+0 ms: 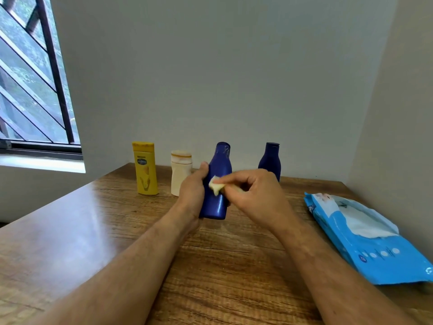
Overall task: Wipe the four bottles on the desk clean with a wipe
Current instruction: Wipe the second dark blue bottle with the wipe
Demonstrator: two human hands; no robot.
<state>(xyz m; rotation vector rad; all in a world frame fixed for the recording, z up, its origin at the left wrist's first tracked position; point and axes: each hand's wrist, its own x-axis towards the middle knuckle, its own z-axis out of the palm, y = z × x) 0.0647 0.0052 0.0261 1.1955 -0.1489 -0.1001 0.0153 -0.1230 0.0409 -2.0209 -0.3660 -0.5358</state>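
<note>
Nearest to us, our two forearms reach out over the wooden tabletop [93,219] and meet at the blue bottle [216,184] in the middle. Our left hand [193,187] wraps the bottle's side, thumb up along its shoulder and fingers hidden behind it, and holds it lifted and tipped a little, its base towards us; this grip steadies the bottle so it cannot slide or spin under rubbing. Our right hand [253,191] pinches a small folded wipe [216,187] between thumb and fingertips, the other fingers curled in, and presses it against the front of the bottle at its waist. Folding the wipe small seems to give a firm pad for the narrow curve. We judge this bottle to be mid-wipe; pale streaks near its cap look not yet cleaned.

Off to the right of our right hand lies the blue wipe pack [365,240], its flap open and a white sheet showing, within easy reach for a fresh one.

Beyond our hands, the other bottles stand upright in a row along the wall: the yellow bottle [145,168] furthest left of our left hand, the cream bottle [180,173] just beyond that hand, and the dark blue bottle [270,160] behind our right hand. The cream bottle's cap shows brownish grime, so we take it as still unwiped.
</note>
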